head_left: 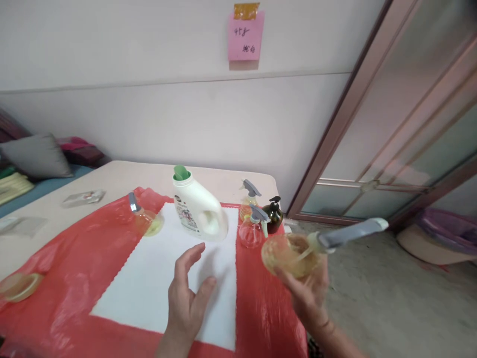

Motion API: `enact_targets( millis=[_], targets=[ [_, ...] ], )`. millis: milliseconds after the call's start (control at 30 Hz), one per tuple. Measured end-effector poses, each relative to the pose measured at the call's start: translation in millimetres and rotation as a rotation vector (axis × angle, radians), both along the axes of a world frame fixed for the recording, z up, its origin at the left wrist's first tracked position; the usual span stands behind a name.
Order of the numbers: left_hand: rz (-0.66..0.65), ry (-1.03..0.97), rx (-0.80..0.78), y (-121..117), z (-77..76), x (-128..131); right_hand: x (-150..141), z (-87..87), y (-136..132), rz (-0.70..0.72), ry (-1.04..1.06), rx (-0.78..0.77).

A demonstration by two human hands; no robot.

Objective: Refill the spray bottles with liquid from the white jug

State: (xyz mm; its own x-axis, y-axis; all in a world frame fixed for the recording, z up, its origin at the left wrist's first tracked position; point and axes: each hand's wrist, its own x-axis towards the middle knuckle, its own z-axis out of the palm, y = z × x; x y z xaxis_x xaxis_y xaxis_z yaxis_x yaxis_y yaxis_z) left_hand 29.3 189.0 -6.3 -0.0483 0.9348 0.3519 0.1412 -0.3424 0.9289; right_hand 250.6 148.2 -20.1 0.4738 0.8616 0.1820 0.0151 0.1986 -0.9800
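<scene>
My right hand (pixel 311 293) is wrapped around a clear spray bottle (pixel 285 253) with yellowish liquid in it. The bottle is tipped sideways over the table's right edge, its grey spray head pointing right; it is slightly blurred. My left hand (pixel 188 293) is empty above the white cloth (pixel 149 278), thumb and fingers apart. Beyond it stands a white jug (pixel 201 209) with a handle and a green piece in its mouth. Close to the held bottle are a clear spray bottle (pixel 250 233), another with yellow liquid (pixel 246 206), and a dark pump bottle (pixel 274 216).
Red plastic sheeting (pixel 89 263) covers much of the table. Another spray bottle (pixel 149 221) is at the cloth's left edge, and a roll of tape (pixel 22 287) lies at far left. Clear packets (pixel 84 198) rest behind. A lined bin (pixel 441 238) stands on the floor at right.
</scene>
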Motion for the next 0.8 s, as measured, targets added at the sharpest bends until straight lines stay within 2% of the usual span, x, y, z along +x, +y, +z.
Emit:
enact_targets(
  millis=[67,100,167,233,367,467,600,733,800],
  targets=[
    [-0.019,0.038,-0.029,4,-0.3,-2,19,-3.5,9,-0.215,-0.033,0.012],
    [-0.029,0.057,-0.037,5,-0.7,-2,27,-6.8,15,-0.261,-0.044,-0.024],
    [-0.038,0.08,-0.056,7,-0.7,-2,38,-16.2,26,-0.252,-0.067,-0.123],
    [-0.029,0.078,-0.066,8,1.0,2,44,-27.8,37,-0.187,-0.064,-0.167],
    [0.013,0.079,-0.061,5,6.7,10,44,-47.8,54,-0.147,-0.052,-0.144],
    [0.008,0.096,-0.062,6,5.8,10,41,-54.1,59,-0.141,-0.058,-0.145],
    [-0.071,0.147,-0.06,12,-2.9,0,39,-52.5,53,-0.175,-0.074,-0.131],
    [-0.075,0.186,-0.039,14,-7.1,-6,40,-39.5,32,-0.439,-0.172,-0.196],
    [-0.062,0.195,-0.035,14,-5.9,-6,38,-30.1,23,-0.54,-0.27,-0.134]
  ],
)
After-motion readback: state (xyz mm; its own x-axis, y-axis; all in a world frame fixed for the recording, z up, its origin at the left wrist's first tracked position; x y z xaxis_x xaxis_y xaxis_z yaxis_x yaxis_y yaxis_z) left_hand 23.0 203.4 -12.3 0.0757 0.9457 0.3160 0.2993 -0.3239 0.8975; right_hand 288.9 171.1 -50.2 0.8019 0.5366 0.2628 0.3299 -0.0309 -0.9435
